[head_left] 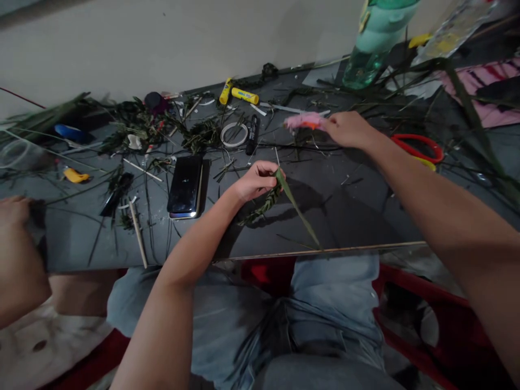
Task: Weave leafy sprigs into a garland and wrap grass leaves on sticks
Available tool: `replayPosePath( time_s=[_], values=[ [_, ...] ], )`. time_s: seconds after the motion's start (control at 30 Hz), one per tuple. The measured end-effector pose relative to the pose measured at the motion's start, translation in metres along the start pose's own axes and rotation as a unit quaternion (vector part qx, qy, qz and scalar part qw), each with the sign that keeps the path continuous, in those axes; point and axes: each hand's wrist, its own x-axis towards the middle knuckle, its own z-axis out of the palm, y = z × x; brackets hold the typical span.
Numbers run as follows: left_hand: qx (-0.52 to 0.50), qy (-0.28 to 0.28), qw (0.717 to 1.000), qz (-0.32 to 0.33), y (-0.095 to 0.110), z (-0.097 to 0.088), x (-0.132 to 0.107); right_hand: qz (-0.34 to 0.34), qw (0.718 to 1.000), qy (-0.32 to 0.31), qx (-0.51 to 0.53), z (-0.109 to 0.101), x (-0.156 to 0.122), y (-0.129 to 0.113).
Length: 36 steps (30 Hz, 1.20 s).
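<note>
My left hand (255, 180) is closed in a pinch on a long green leaf (298, 208) and the end of a small woven green garland (260, 208) that lies on the dark table (357, 216). My right hand (349, 129) reaches farther out over the table. Its fingers are closed on a pink object (304, 121) with an orange spot, blurred by motion.
A black phone (186, 186) lies left of my left hand. Beyond are a tape roll (234, 134), a black marker (252, 134), yellow glue sticks (245, 96), red scissors (418, 147), a green bottle (376, 40) and scattered stems. Another person's arm (16, 254) rests at the left edge.
</note>
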Motion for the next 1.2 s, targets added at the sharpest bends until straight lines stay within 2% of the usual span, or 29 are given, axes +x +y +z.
replayPosePath(
  time_s=[0.1, 0.2, 0.23, 0.3, 0.33, 0.4, 0.47, 0.57, 0.67, 0.77, 0.83, 0.97, 1.1, 1.2],
  values=[
    [-0.006, 0.046, 0.999, 0.008, -0.001, -0.001, 0.002, 0.084, 0.995, 0.044, -0.014, -0.006, 0.004, -0.009],
    [-0.013, 0.107, 0.994, 0.026, -0.007, -0.003, 0.006, 0.129, 0.978, 0.143, -0.083, -0.009, -0.013, -0.033],
    [-0.012, 0.122, 0.992, 0.025, -0.009, -0.003, 0.007, 0.115, 0.973, 0.174, -0.102, -0.009, -0.023, -0.042],
    [-0.011, 0.144, 0.989, 0.014, -0.015, -0.001, 0.011, 0.002, 0.973, 0.213, -0.087, -0.006, -0.045, -0.06],
    [-0.014, 0.153, 0.988, 0.009, -0.017, 0.001, 0.012, -0.093, 0.974, 0.201, -0.053, -0.004, -0.056, -0.068],
    [-0.029, 0.171, 0.985, 0.007, -0.019, 0.005, 0.013, -0.272, 0.952, 0.135, 0.032, 0.002, -0.074, -0.08],
    [-0.051, 0.185, 0.981, 0.012, -0.019, 0.008, 0.013, -0.359, 0.924, 0.069, 0.108, 0.008, -0.086, -0.086],
    [-0.084, 0.186, 0.979, 0.017, -0.018, 0.007, 0.013, -0.369, 0.914, 0.047, 0.16, 0.014, -0.091, -0.087],
    [-0.103, 0.183, 0.977, 0.023, -0.018, 0.006, 0.013, -0.384, 0.906, 0.081, 0.162, 0.014, -0.091, -0.085],
    [-0.092, 0.187, 0.978, 0.019, -0.015, 0.007, 0.013, -0.448, 0.869, 0.136, 0.159, 0.01, -0.094, -0.086],
    [-0.071, 0.19, 0.979, 0.011, -0.013, 0.01, 0.013, -0.475, 0.854, 0.149, 0.15, 0.009, -0.097, -0.087],
    [-0.033, 0.196, 0.98, -0.01, -0.01, 0.013, 0.011, -0.466, 0.873, 0.107, 0.095, 0.009, -0.097, -0.085],
    [-0.007, 0.173, 0.985, -0.01, -0.011, 0.01, 0.011, -0.478, 0.872, 0.077, 0.076, 0.006, -0.094, -0.082],
    [0.038, 0.169, 0.985, -0.004, -0.009, 0.008, 0.01, -0.416, 0.899, 0.034, 0.132, 0.005, -0.098, -0.084]
  ],
)
